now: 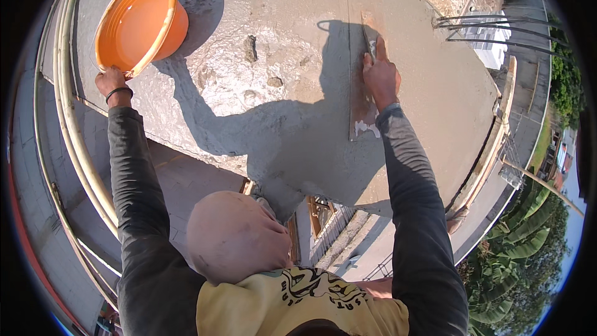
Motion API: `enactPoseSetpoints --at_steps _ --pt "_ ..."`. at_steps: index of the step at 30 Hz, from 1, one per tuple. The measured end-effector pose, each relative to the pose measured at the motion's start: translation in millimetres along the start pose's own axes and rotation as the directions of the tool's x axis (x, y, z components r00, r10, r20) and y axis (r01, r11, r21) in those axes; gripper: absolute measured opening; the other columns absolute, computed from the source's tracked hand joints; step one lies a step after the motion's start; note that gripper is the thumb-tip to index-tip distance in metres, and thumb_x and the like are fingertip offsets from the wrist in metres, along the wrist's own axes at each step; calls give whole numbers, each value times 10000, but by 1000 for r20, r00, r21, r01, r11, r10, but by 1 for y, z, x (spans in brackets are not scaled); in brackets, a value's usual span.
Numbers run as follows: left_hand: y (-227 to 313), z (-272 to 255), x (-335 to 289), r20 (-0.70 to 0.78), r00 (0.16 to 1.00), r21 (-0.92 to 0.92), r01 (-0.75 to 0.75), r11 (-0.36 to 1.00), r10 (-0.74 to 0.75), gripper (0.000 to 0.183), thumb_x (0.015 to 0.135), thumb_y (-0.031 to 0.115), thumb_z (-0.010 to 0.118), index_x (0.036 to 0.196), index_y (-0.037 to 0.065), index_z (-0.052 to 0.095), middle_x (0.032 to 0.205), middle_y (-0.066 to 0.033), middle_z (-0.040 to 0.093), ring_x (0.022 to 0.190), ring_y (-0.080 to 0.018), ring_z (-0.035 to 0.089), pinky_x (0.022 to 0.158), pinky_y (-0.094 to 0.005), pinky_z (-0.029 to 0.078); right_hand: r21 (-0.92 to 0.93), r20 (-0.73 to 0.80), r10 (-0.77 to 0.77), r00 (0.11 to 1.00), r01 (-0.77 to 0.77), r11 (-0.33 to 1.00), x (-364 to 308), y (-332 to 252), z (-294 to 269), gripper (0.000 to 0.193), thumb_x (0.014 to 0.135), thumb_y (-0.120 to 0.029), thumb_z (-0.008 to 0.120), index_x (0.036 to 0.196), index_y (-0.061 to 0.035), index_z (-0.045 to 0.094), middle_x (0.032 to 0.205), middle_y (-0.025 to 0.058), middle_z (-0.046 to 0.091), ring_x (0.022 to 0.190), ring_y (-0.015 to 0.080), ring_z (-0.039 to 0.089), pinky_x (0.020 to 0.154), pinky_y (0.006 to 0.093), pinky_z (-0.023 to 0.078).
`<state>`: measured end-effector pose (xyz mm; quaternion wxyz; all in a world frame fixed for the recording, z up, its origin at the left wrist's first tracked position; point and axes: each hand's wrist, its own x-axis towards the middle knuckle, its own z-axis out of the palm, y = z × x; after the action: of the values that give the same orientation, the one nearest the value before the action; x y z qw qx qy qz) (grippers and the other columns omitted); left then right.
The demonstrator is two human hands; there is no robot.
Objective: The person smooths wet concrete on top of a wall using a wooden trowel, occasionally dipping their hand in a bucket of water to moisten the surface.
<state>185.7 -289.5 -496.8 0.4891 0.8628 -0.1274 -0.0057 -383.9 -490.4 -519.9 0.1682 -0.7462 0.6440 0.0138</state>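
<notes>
An orange plastic basin (178,30) stands out at the upper left, tilted with its mouth toward me. My left hand (112,85) is closed on its near rim. On the right, my right hand (381,79) grips a long, flat plastering trowel (360,112), its fingers wrapped round the handle and the index finger stretched along it. The blade lies against wet grey cement (286,3), smooth around the trowel. Toward the basin the cement is rougher and glossy with water, with a few small dark lumps (250,48) on it.
Bamboo poles (65,87) run along the left side. Bare steel rods (497,25) jut in at the upper right. A wooden board (494,140) edges the slab on the right. My bent knee (235,230) is below, beside a gap with timber (318,216).
</notes>
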Motion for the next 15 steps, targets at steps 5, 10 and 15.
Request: enactPoseSetpoints --at_steps 5,10,15 --pt "-6 9 -5 -38 996 12 -77 997 77 223 815 70 591 885 -141 607 802 -191 670 713 -243 669 610 -376 523 169 6 -116 993 113 979 -99 -11 58 683 978 -301 555 1561 -147 234 1292 253 604 949 393 695 815 437 554" --pt "-20 -1 14 3 999 -85 -52 995 53 236 837 75 601 964 -125 609 845 -155 667 737 -218 661 599 -347 512 2 44 -124 991 124 992 21 -67 20 661 968 -327 557 1538 -139 280 978 243 702 890 414 691 773 476 546" --pt "-23 12 1 43 996 -313 -56 948 73 157 863 29 568 945 -98 609 867 -122 657 719 -179 631 593 -326 506 -46 -59 -49 997 47 998 37 -17 1 639 967 -339 547 1531 -180 290 960 228 712 877 416 692 765 497 538"
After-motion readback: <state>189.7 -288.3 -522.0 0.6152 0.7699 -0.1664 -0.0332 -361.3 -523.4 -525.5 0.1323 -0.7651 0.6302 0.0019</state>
